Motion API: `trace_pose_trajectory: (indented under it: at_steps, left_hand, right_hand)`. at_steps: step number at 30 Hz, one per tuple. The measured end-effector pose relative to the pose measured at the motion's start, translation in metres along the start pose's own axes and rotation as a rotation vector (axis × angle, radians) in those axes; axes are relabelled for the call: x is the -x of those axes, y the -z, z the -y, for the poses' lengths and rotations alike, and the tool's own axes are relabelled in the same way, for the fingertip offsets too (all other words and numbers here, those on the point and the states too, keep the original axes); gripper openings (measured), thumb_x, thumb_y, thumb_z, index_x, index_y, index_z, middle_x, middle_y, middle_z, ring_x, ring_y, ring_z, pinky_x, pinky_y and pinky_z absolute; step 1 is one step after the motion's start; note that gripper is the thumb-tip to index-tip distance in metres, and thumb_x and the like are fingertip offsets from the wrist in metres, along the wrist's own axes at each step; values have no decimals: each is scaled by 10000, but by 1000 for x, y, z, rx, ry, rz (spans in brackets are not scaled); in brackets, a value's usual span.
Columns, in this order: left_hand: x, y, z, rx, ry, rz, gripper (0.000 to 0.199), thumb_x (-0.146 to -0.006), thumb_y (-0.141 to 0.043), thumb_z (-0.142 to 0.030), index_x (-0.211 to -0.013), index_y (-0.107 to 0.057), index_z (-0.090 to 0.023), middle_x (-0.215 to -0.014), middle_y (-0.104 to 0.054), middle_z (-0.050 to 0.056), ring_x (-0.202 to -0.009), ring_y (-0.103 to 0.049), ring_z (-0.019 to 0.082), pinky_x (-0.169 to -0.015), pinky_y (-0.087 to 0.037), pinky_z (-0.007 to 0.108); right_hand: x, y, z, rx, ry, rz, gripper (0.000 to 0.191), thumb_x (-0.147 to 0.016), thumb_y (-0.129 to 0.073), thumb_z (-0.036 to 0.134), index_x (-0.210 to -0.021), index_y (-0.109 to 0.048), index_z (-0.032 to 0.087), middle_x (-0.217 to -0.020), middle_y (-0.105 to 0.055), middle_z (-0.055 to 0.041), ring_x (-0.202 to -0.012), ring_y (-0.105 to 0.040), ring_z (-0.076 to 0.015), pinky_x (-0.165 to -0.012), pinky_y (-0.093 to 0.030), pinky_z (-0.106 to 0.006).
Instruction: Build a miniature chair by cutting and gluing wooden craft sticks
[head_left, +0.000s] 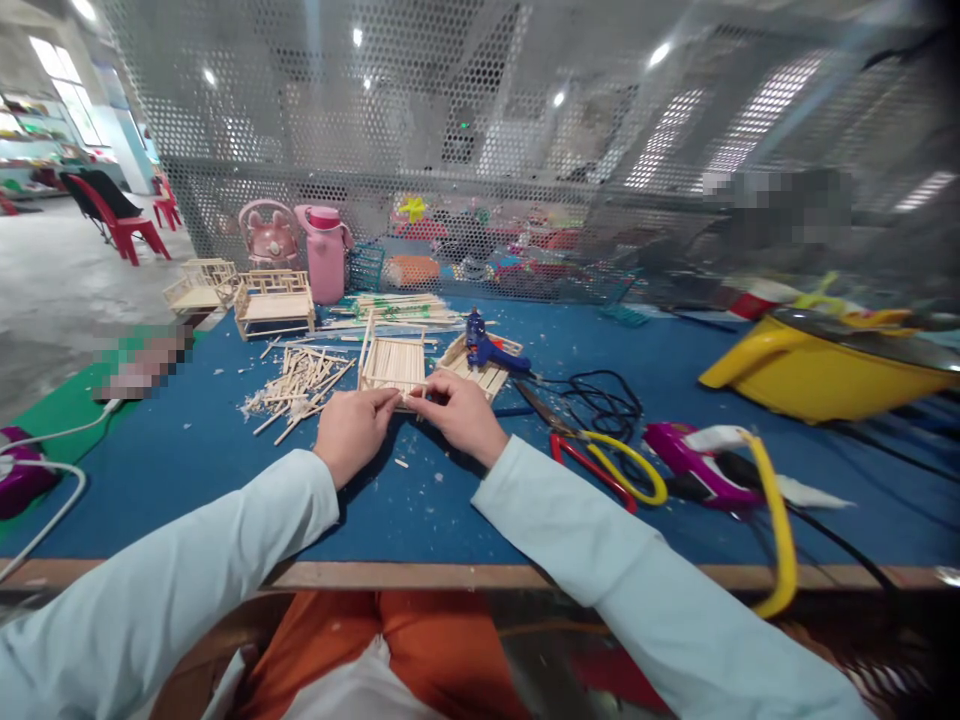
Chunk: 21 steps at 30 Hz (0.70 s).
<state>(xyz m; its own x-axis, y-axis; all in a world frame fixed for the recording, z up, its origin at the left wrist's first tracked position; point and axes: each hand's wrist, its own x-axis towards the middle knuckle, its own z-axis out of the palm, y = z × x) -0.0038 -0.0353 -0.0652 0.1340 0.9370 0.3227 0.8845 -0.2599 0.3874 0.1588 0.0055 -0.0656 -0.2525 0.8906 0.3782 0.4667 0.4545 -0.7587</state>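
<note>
A small wooden stick frame (396, 358) with a slatted base lies on the blue tabletop (247, 490). My left hand (355, 430) pinches its near edge from the left, fingers closed. From the right, my right hand (465, 412) closes thumb and fingers on the same edge, the fingertips of both hands almost touching. Just right of the frame, a blue glue gun (491, 350) rests on another slatted stick piece (484, 376). Loose short sticks (304, 385) are heaped to the left, and longer sticks (405, 308) lie behind.
Finished stick pieces (276, 300) and a pink bottle (325, 255) stand back left. Scissors (600, 455), a black cable (604, 395), a purple-and-white tool (705, 465) and a yellow container (825, 370) are right. Perforated metal mesh (420, 130) rises behind.
</note>
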Motion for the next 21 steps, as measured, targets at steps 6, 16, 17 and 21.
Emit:
trace_pose_trajectory:
  at_steps: [6,16,17,21]
  left_hand:
    - [-1,1,1,42,10,-11,341,-932,-423,-335,-985,-741,-225,-623,-706,41,-592,-606,152,-619,-380,242]
    - [-1,8,-1,-13,-14,17,329,-921,-440,-346,-943,-745,-226,-703,-730,64,-667,-627,183,-621,-349,260]
    - [-2,9,-1,-16,-16,18,330,-921,-438,-346,-940,-745,-228,-708,-731,64,-670,-626,184,-623,-349,261]
    - [-3,8,0,-6,-15,16,339,-926,-430,-349,-939,-745,-225,-684,-724,56,-645,-615,168,-624,-356,251]
  right_hand:
    - [1,-4,-2,-42,-72,10,242,-695,-682,402,-673,-672,161,-593,-559,16,-558,-460,-109,-548,-367,-248]
    - [2,-4,3,-87,-127,38,258,-685,-647,398,-670,-691,144,-573,-610,3,-540,-476,-112,-536,-373,-247]
    - [3,-3,2,-85,-126,39,240,-690,-638,378,-673,-694,146,-577,-616,2,-547,-487,-116,-542,-377,-248]
    - [2,-1,0,-86,-116,52,209,-692,-628,335,-710,-713,144,-600,-639,1,-564,-519,-125,-569,-402,-256]
